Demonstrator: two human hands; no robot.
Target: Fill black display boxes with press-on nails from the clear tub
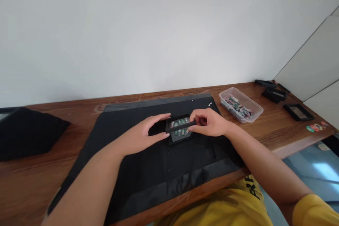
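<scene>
A black rectangular frame-like lid (176, 129) is tilted above a small black box (180, 137) on the dark mat. Small green, white and silvery pieces show in rows through and below it. My left hand (145, 134) spans the lid's left end, thumb at the front corner and fingers at the back. On the other end, my right hand (209, 123) pinches the lid between thumb and curled fingers. Whether the lid touches the box along its back edge is hidden.
The black mat (148, 169) lies taped on a wooden table (275, 127). To the right stands a clear plastic tub (254, 107) of small wrapped-looking pieces. Black frames (298, 112) and round stickers (317, 127) lie farther right. Black cloth (31, 130) sits at left; a wall rises behind.
</scene>
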